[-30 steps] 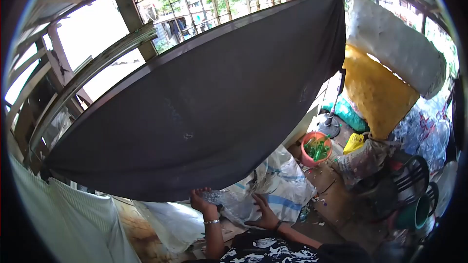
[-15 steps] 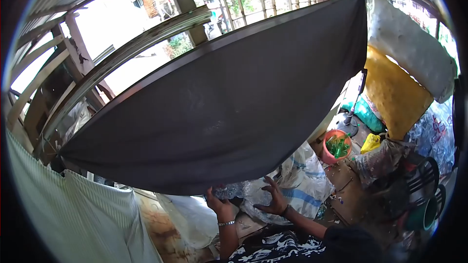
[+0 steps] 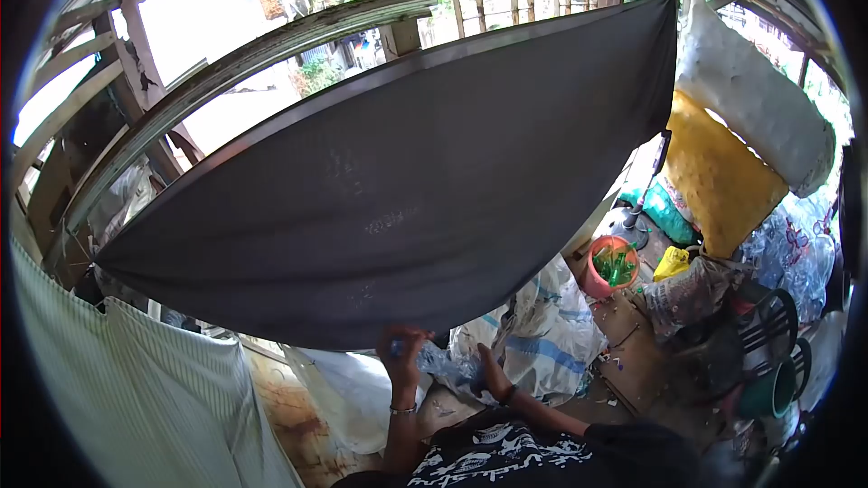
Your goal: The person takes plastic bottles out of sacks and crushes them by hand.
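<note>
A clear plastic bottle (image 3: 438, 361) lies between my hands, just under the lower edge of a hanging dark cloth (image 3: 389, 190). My left hand (image 3: 400, 348), with a metal bracelet at the wrist, has its fingers wrapped round one end of the bottle. Against the other end is my right hand (image 3: 494, 376), with a dark band at its wrist; its fingers are partly hidden and look close together. Behind my right hand sits a white woven sack (image 3: 561, 334) with blue stripes.
A pink bucket (image 3: 599, 280) holds green bottle pieces. Farther right are a yellow sack (image 3: 719, 172), a dark plastic chair (image 3: 773, 330) and a green bucket (image 3: 768, 390). A striped pale curtain (image 3: 172, 380) hangs at the left.
The camera view has shifted. My left hand has risen slightly against the dark cloth, and my right hand's fingers, spread apart before, now look closer together near the bottle.
</note>
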`<state>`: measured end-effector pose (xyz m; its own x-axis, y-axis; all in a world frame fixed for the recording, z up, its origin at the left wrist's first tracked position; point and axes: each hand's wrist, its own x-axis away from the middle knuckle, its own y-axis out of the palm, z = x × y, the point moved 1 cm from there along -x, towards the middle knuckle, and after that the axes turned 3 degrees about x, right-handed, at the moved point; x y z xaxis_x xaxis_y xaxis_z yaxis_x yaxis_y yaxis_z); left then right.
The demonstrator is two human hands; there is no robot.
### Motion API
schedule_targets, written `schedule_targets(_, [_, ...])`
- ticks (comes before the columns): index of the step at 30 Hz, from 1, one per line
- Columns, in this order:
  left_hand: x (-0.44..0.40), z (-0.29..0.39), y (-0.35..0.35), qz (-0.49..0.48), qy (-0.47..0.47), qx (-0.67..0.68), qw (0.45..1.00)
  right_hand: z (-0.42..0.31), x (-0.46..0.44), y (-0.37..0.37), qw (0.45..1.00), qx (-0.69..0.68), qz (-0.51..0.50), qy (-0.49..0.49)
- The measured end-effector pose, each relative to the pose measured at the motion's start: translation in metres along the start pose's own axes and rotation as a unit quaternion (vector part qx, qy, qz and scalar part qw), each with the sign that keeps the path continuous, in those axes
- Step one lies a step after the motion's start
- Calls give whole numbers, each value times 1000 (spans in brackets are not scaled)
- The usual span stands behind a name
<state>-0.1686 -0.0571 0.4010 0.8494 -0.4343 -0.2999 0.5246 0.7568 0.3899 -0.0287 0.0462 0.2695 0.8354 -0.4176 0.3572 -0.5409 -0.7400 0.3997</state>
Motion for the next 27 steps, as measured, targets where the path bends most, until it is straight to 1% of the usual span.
schedule_targets(1, [-5, -2, -3, -3, 1, 3, 1000, 5, -2, 1, 987, -75, -80, 121])
schedule_targets(2, [-10, -8, -4, -141, -27, 25, 989, 16, -9, 17, 978, -164, -29, 129])
schedule_targets(3, [-13, -11, -4, -277, -54, 45, 958, 15, -9, 15, 978, -163, -27, 125])
schedule_targets(4, [-14, -2, 7, -302, -149, 79, 938, 15, -4, 13, 958, -132, -138, 215])
schedule_targets(5, [-16, 6, 16, -304, -149, 82, 937, 15, 3, 10, 916, -99, -246, 301])
schedule_targets(6, [-18, 12, 27, -404, -200, 135, 882, 18, 11, 8, 901, -62, -390, 180])
schedule_targets(7, [-19, 14, 37, -498, -246, 186, 811, 24, 12, 10, 903, -60, -386, 179])
schedule_targets(8, [-20, 13, 45, -545, -244, 183, 781, 30, 12, 14, 883, -96, -413, 201])
schedule_targets(9, [-19, 11, 50, -547, -240, 187, 780, 34, 8, 19, 861, -130, -439, 223])
schedule_targets(11, [-21, 6, 57, -528, -319, 241, 749, 46, -5, 25, 808, -192, -490, 266])
schedule_targets(12, [-22, 1, 54, -530, -314, 244, 749, 53, -11, 27, 778, -223, -513, 286])
schedule_targets(13, [-25, -10, 47, -437, -287, 134, 842, 62, -16, 22, 792, -272, -470, 278])
schedule_targets(14, [-28, -21, 40, -330, -250, 24, 910, 73, -23, 16, 802, -320, -429, 266])
schedule_targets(15, [-31, -30, 29, -251, -198, -32, 947, 55, -16, 25, 808, -311, -426, 264])
schedule_targets(16, [-33, -37, 13, -166, -145, -85, 972, 22, 4, 49, 915, -270, -211, 211])
schedule_targets(17, [-32, -40, -2, -51, -139, -55, 988, 1, 15, 57, 966, -214, 16, 143])
schedule_targets(18, [-28, -44, -25, 67, -134, -23, 988, 55, -9, 8, 981, -156, -6, 118])
schedule_targets(19, [-24, -83, -71, 108, -89, -12, 990, 50, -5, 9, 983, -145, -4, 116])
schedule_targets(20, [-18, -69, -79, 219, -116, 108, 963, 44, 6, 21, 997, 40, 65, -32])
schedule_targets(21, [-10, -76, -104, 304, -180, 155, 923, 33, 19, 34, 951, 220, 127, -178])
schedule_targets(22, [-6, -120, -154, 351, -149, 142, 914, 21, 29, 43, 896, 348, 113, -252])
schedule_targets(23, [6, -51, -117, 379, -108, 105, 913, 15, 38, 54, 895, 352, 109, -252])
schedule_targets(24, [16, -45, -123, 392, -118, 121, 904, 8, 42, 69, 809, 497, 98, -298])
schedule_targets(25, [24, -46, -130, 405, -126, 138, 895, 4, 40, 81, 697, 626, 84, -339])
schedule_targets(26, [29, -48, -136, 410, -118, 143, 893, 9, 35, 88, 764, 561, 57, -313])
schedule_targets(27, [32, -44, -138, 400, -115, 150, 897, 12, 31, 96, 762, 562, 48, -320])
